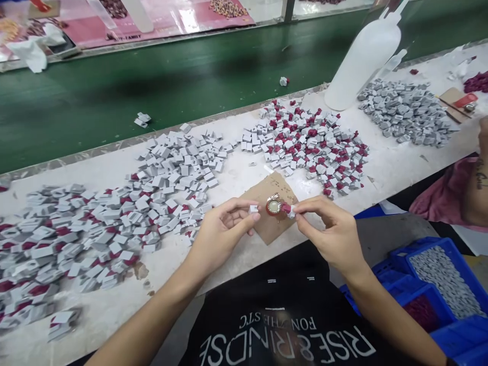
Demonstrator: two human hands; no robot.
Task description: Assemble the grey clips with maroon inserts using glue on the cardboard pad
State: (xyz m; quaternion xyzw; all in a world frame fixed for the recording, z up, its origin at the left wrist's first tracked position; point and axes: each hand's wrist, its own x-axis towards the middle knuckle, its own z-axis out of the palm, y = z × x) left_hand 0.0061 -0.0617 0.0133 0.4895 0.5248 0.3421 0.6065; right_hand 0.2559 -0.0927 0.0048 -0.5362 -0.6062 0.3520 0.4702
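Observation:
Between thumb and fingers, my left hand pinches a small light-grey block. My right hand grips a grey and dark-red piece by its grey end, the red end pointing left. That red end is beside a small round dish with a shiny rim, which sits on a brown cardboard square. Whether piece and dish touch is too small to tell. Grey blocks lie in a heap left of the cardboard, and mixed grey and dark-red pieces lie behind it to the right.
A white squeeze bottle stands at the back right beside a grey heap. A green belt runs behind the white table. Blue crates with small parts are low at right. Another person's arm shows at the right edge.

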